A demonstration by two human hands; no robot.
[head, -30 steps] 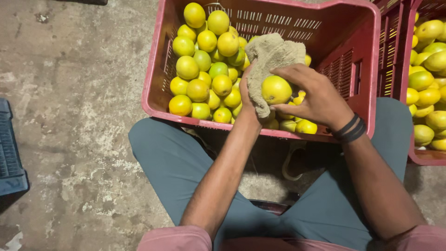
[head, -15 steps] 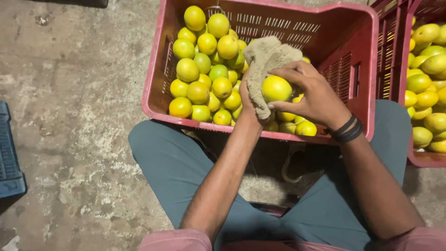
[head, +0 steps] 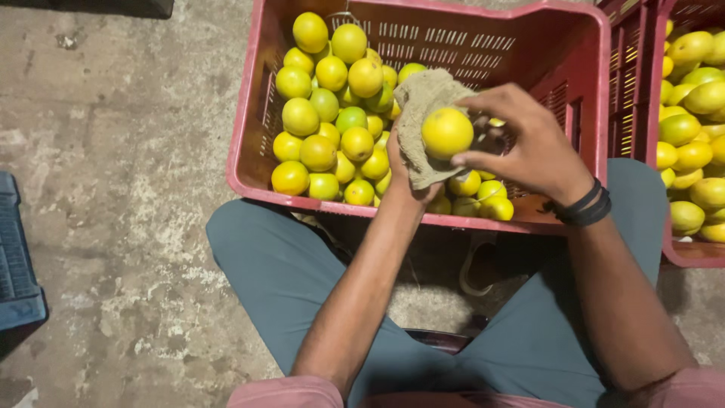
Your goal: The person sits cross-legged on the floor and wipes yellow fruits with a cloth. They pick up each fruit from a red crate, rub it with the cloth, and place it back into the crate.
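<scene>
The left hand (head: pixel 404 170) cupped a tan cloth (head: pixel 423 125) over the red crate (head: pixel 249 121), its fingers hidden under the folds. The right hand (head: pixel 529 143) had its fingertips closed on a yellow fruit (head: pixel 447 132), pressing it into the cloth. With so light a hold, the round fruit could have slipped and dropped onto the pile (head: pixel 332 128) below, bruising it. A second crate (head: pixel 695 113) stood at right.

Open room in red crate (head: pixel 249 113) right half, piled yellow fruit (head: pixel 332 128) fills left, crate walls hem sides
</scene>
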